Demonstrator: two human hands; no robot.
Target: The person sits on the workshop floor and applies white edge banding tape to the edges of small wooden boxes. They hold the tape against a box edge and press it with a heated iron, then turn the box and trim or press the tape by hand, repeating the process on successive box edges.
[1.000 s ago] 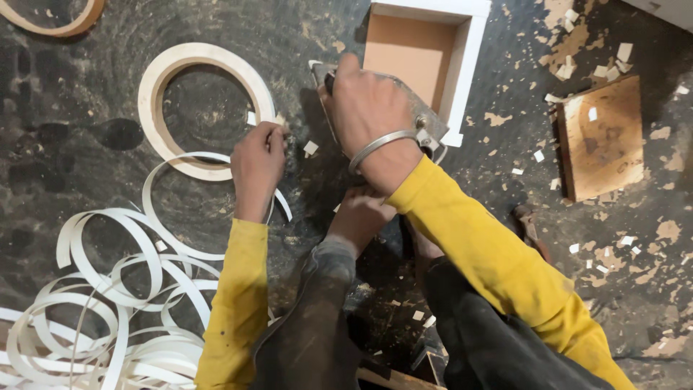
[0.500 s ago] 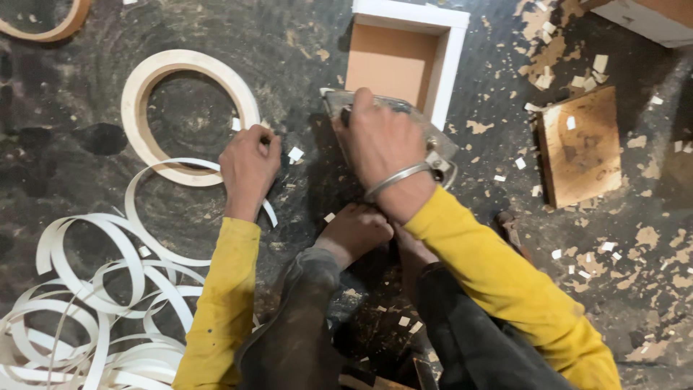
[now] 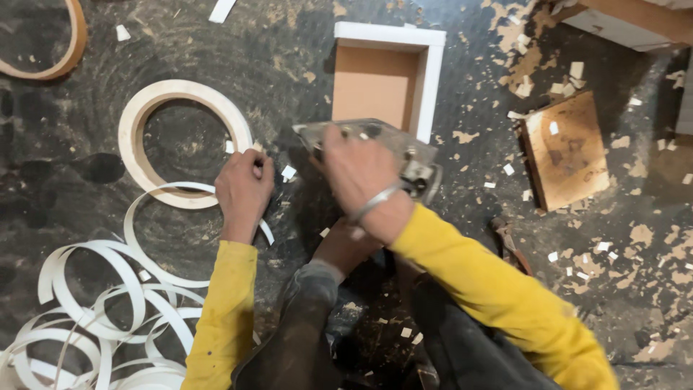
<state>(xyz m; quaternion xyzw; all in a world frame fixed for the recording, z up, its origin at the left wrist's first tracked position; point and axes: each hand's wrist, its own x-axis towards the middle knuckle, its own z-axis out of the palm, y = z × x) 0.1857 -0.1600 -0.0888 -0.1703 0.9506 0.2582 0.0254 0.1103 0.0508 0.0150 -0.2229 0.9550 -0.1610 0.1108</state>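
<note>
Right hand (image 3: pixel 359 172) lies palm down on a grey metal hand tool (image 3: pixel 375 148), fingers curled over its top and grasping it; a metal bangle (image 3: pixel 375 202) sits on the wrist. The tool rests on the dark floor (image 3: pixel 289 65), its far end just in front of a white-edged square box frame (image 3: pixel 429 79) with a brown inside. Left hand (image 3: pixel 244 189) is closed, fingertips pinched on the end of a thin white edge strip (image 3: pixel 137 245) beside the tool, touching the floor. The strip curls away to the left into a loose pile of white loops (image 3: pixel 86 325). A pale wooden ring (image 3: pixel 141 119) lies flat just beyond the left hand, near the knuckles; whether they touch, cannot tell. Part of a second, browner ring (image 3: pixel 68 50) shows at the top left corner. A square wooden block (image 3: pixel 567 148) lies well to the right, with chips (image 3: pixel 577 72) scattered around. Both sleeves yellow; a bare foot (image 3: pixel 346 249) rests just under the right wrist
</note>
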